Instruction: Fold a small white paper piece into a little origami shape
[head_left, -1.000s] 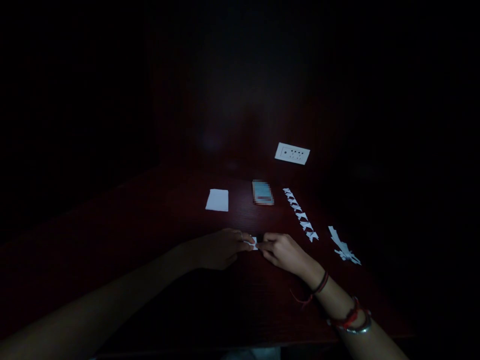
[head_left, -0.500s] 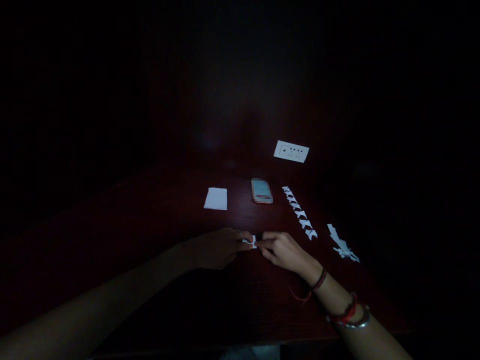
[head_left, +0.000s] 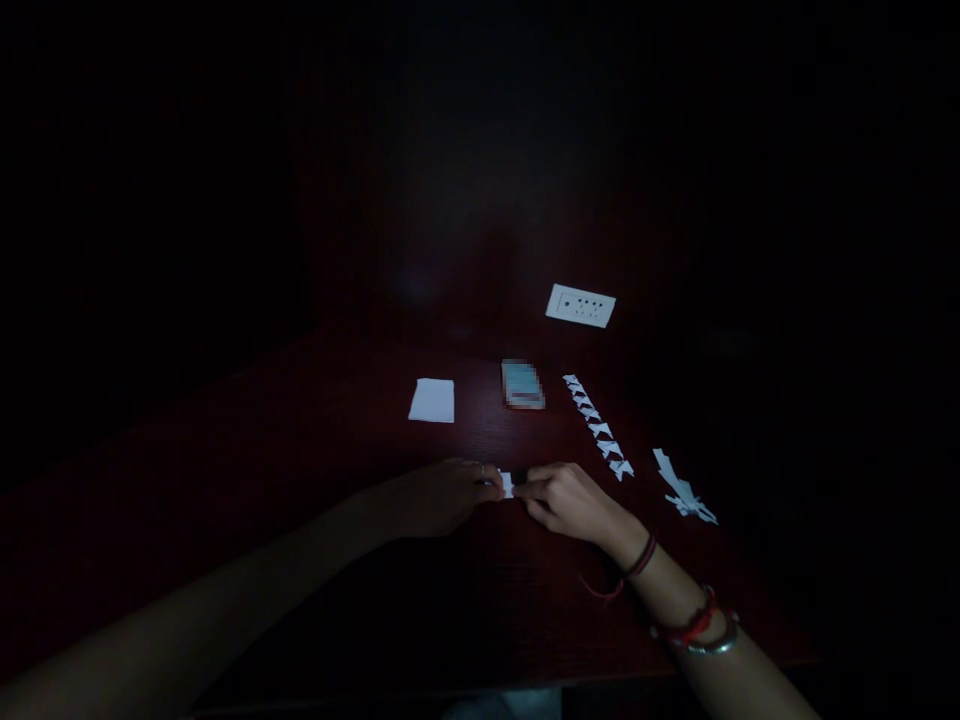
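Observation:
Between my two hands, low over the dark red table, is a small piece of white paper [head_left: 507, 485]. My left hand [head_left: 442, 498], a ring on one finger, is closed on the paper's left side. From the other side, the fingertips of my right hand [head_left: 566, 500] pinch its right edge. The fingers hide much of the paper, so its folds cannot be made out. To the right of my right hand runs a row of small folded white papers [head_left: 592, 415]. Past that row lies a loose bunch of white paper strips [head_left: 682, 490].
A white square stack of paper [head_left: 432, 401] lies beyond my left hand. Right of it is a blurred-out bluish flat object [head_left: 523, 385]. A white socket plate [head_left: 580, 306] is on the wall behind. The table's front edge [head_left: 600, 681] is near me; surroundings are very dark.
My left fingers have drawn together at the paper, and its visible part looks slightly different. My right hand has barely moved. The whole view has shifted very slightly.

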